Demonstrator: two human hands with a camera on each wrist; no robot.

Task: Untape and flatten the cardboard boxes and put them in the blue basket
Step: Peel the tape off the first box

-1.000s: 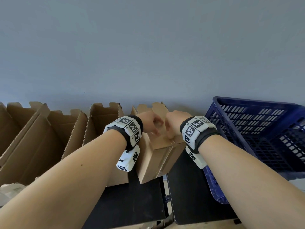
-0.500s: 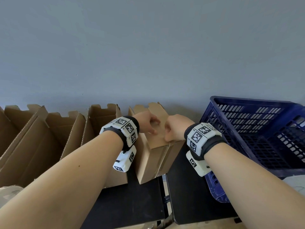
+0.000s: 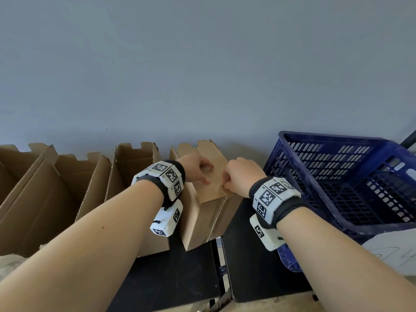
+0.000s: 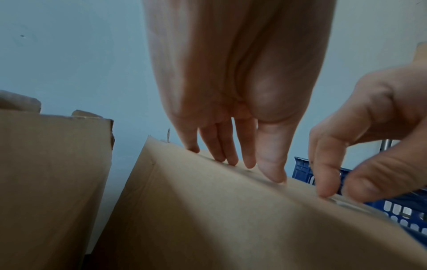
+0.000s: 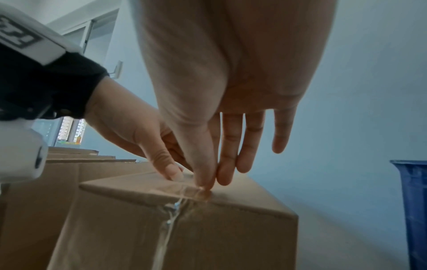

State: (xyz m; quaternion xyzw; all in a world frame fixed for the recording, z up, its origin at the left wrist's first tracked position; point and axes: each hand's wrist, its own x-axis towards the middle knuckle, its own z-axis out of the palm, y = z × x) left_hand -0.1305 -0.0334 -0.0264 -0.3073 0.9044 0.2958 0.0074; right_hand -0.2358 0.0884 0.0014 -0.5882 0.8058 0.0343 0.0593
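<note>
taped box [image 3: 203, 212] | left hand [image 3: 193, 165] fingertips pressing its top, fingers straight | right hand [image 3: 239, 176] pinching tape [image 5: 184, 190] at edge

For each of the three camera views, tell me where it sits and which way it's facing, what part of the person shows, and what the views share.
Head: sits above, looking forward and down past both forearms at the left hand and right hand on the taped box, open boxes left, blue basket right.
Left wrist: under the palm, looking along fingers pressing the box top.
Right wrist: under the palm, looking along fingers pinching the tape.
Shared: all views show both hands, the taped box and the basket.
</note>
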